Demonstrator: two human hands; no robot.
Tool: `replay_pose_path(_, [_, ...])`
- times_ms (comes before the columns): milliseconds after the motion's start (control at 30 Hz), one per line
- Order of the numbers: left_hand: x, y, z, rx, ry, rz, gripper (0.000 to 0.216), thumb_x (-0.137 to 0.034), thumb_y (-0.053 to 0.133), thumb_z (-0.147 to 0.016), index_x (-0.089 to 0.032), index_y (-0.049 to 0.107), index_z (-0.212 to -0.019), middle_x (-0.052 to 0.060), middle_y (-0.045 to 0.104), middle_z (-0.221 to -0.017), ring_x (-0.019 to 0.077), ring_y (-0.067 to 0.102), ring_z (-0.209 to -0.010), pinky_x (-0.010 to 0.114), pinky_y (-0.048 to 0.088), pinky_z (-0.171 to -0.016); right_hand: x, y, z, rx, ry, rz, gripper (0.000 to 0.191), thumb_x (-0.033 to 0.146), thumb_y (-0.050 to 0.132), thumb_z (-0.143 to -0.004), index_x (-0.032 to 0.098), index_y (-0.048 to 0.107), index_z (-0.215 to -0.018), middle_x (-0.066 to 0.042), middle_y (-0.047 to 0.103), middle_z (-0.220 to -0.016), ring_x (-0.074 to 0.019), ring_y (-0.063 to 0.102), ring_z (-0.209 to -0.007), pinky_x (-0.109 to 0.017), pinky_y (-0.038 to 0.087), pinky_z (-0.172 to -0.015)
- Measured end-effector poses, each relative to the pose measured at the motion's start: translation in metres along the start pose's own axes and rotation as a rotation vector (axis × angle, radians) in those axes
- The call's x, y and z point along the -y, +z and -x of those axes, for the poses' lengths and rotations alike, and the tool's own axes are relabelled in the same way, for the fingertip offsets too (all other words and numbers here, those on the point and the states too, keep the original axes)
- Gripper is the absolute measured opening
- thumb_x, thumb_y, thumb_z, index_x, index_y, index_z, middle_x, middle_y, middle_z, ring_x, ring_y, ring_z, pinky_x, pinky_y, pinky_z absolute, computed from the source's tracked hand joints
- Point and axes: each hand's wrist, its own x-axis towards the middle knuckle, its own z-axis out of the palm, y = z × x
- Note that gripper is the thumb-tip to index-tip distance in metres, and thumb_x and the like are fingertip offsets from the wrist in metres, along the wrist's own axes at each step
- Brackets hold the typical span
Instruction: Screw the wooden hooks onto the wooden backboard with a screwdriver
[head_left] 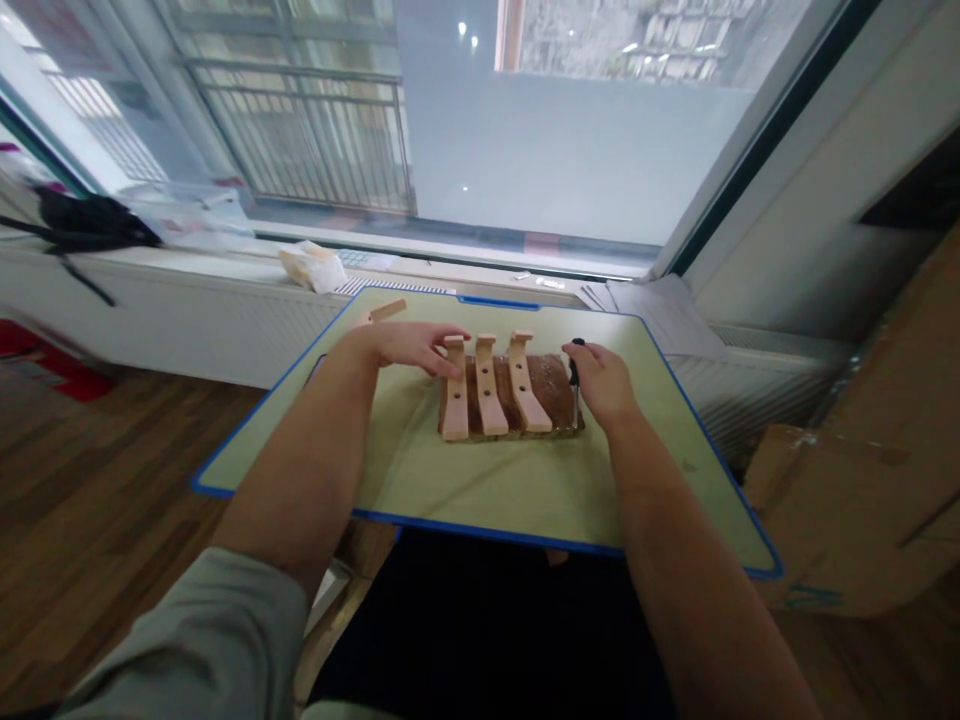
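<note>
A dark brown wooden board [551, 392] lies on the pale green table [480, 480]. Three light wooden hook-shaped pegs [487, 385] lie across it side by side. My left hand [409, 345] rests at the board's left end, fingers stretched out and touching the top of the leftmost peg [454, 400]. My right hand [604, 385] is closed round a black-handled tool [574, 362], probably a screwdriver, held upright at the board's right edge. The tool's tip is hard to make out.
A loose light wooden piece [384, 311] lies at the table's far left. The blue-edged table stands before a radiator and windowsill holding a white packet [315, 266] and a black bag [86, 222]. Cardboard boxes [870, 480] stand to the right. Wooden floor lies to the left.
</note>
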Motion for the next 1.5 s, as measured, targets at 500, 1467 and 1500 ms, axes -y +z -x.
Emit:
replay_pose_path(500, [0.007, 0.014, -0.015, -0.247, 0.059, 0.102, 0.026, -0.040, 0.063, -0.076, -0.016, 0.068, -0.085, 0.002, 0.063, -0.074, 0.0123, 0.055, -0.065, 0.027, 0.043, -0.061, -0.003, 0.005, -0.006, -0.095, 0.354, -0.679, 0.021, 0.040, 0.059, -0.065, 0.019, 0.064, -0.064, -0.001, 0.065, -0.072, -0.0124, 0.057, -0.062, -0.024, 0.045, -0.051])
replay_pose_path(1467, [-0.027, 0.039, -0.015, -0.417, 0.339, 0.022, 0.040, -0.035, 0.074, -0.070, -0.017, 0.070, -0.105, 0.006, 0.071, -0.103, 0.0180, 0.063, -0.094, 0.034, 0.049, -0.089, -0.002, 0.000, 0.002, 0.095, 0.045, -0.692, 0.022, 0.012, 0.064, -0.057, 0.020, 0.042, -0.060, 0.001, 0.062, -0.097, -0.0161, 0.057, -0.090, -0.032, 0.042, -0.086])
replay_pose_path(1500, [-0.029, 0.040, -0.014, -0.397, 0.328, 0.011, 0.040, -0.037, 0.074, -0.071, -0.017, 0.070, -0.105, 0.006, 0.071, -0.103, 0.0182, 0.063, -0.094, 0.034, 0.049, -0.088, -0.002, 0.000, 0.001, 0.112, 0.062, -0.689, 0.021, 0.012, 0.063, -0.057, 0.020, 0.044, -0.060, 0.001, 0.062, -0.096, -0.0161, 0.057, -0.090, -0.032, 0.042, -0.086])
